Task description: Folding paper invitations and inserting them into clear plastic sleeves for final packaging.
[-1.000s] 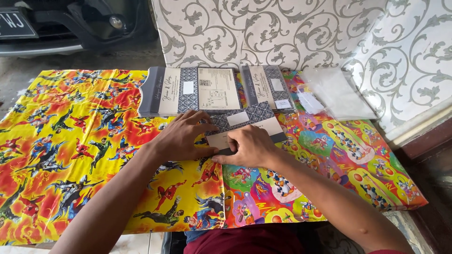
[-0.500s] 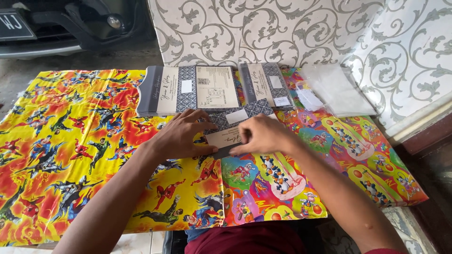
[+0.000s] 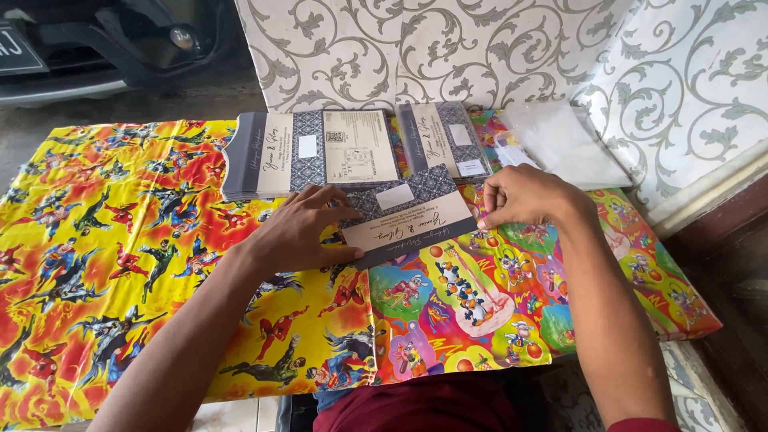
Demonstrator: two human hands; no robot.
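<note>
The left hand (image 3: 300,228) lies flat on the card (image 3: 408,214), fingers spread, gripping nothing — the right hand (image 3: 520,196) pinches the card's right end. The card sits mid-sheet (image 3: 120,240), just before two card stacks (image 3: 312,152) at the far edge.

Card (image 3: 408,218) at centre: dark grey patterned band, cream strip, white label. Card stack (image 3: 308,152) at 11 o'clock: same grey-and-cream. Left wrapping sheet (image 3: 96,256) at 9 o'clock: yellow-orange, superhero cartoon figures. Right wrapping sheet (image 3: 496,312) at 4 o'clock: multicolour cartoon print. Wall covering (image 3: 448,48) at 12 o'clock: white, grey scrolls.
</note>
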